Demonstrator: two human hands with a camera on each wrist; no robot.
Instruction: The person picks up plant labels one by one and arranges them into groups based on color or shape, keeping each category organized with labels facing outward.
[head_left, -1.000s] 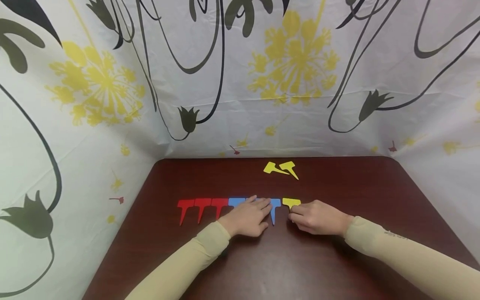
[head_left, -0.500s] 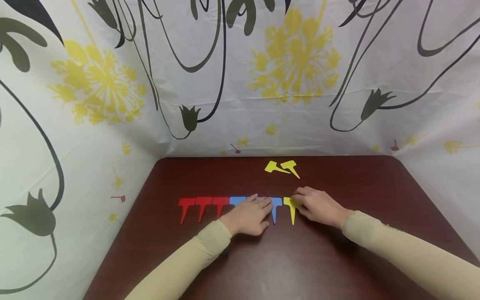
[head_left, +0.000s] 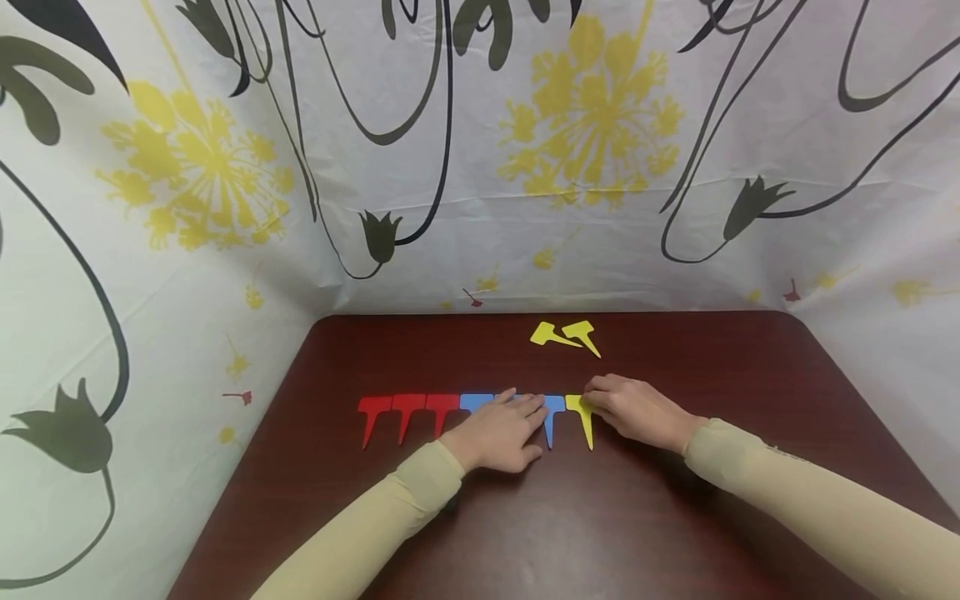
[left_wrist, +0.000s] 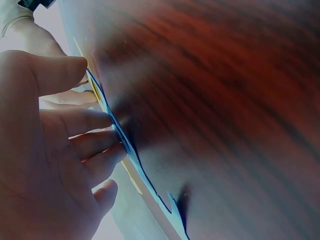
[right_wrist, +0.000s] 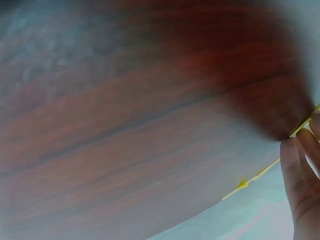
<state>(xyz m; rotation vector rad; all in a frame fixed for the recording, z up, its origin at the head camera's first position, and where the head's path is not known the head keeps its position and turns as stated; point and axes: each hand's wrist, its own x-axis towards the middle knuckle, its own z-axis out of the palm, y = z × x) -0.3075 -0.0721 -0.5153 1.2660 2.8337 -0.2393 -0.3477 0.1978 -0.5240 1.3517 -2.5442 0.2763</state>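
Observation:
A row of flat T-shaped plant labels lies on the dark table. On its left are red plant labels [head_left: 408, 405], then blue plant labels [head_left: 553, 406], then a yellow plant label [head_left: 577, 406] at the right end. My left hand [head_left: 495, 435] rests with spread fingers over the blue labels, partly hiding them; in the left wrist view its fingertips [left_wrist: 107, 120] lie along a blue edge. My right hand [head_left: 636, 408] touches the right part of the yellow label's head with its fingertips, which show nearly straight in the right wrist view at the yellow edge [right_wrist: 300, 127].
Two more yellow plant labels [head_left: 566, 333] lie askew near the back edge of the brown table [head_left: 690, 350]. A white cloth [head_left: 480, 167] with printed flowers hangs behind and beside the table.
My right hand has shifted from the yellow label's stem up to its head. That label has moved left against the blue one, its stem tip swinging slightly right. My left hand has stayed put.

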